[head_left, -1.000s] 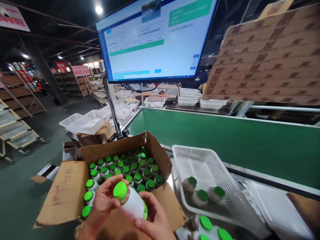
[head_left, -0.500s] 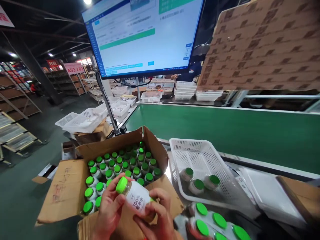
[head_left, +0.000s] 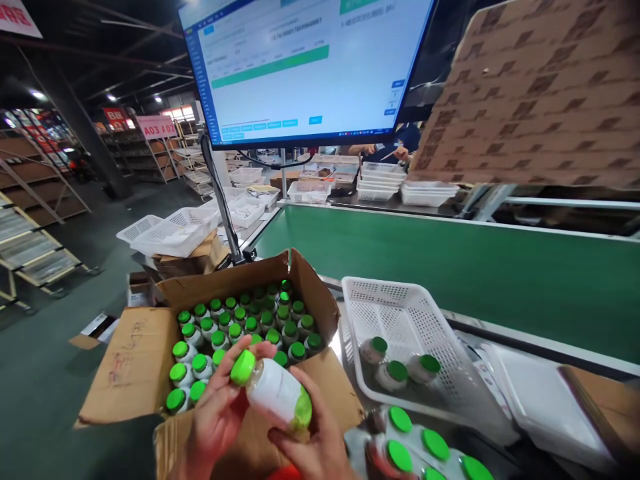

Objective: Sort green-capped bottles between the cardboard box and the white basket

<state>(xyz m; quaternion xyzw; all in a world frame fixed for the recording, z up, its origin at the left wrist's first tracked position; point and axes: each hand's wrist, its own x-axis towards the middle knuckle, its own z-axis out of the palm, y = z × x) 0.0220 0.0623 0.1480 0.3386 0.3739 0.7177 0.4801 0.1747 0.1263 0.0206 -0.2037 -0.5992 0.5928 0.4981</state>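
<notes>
Between my two hands a small white-labelled bottle (head_left: 276, 392) with a bright green cap lies tilted, cap toward the left. My left hand (head_left: 219, 410) grips it around the cap end. The fingers and thumb of my right hand (head_left: 313, 433) close on its base end. Just behind, an opened cardboard box (head_left: 125, 360) holds rows of upright bottles (head_left: 220, 339) with the same green caps. To the right, a white perforated basket (head_left: 425, 307) contains three such bottles (head_left: 393, 375). Several more green-capped bottles (head_left: 435, 445) stand grouped at the lower right, partly cut off by the frame.
A monitor (head_left: 305, 73) on a metal pole rises behind the box. Beyond the basket runs a green conveyor belt (head_left: 450, 260). White baskets (head_left: 173, 230) are stacked at left, more (head_left: 377, 180) across the belt near another person's hands (head_left: 400, 153). A cardboard sheet (head_left: 540, 100) hangs upper right.
The bottle has been rotated in my hands: the printed front label has turned away, and a side with small text and a green patch now shows. The camera view has shifted slightly.
</notes>
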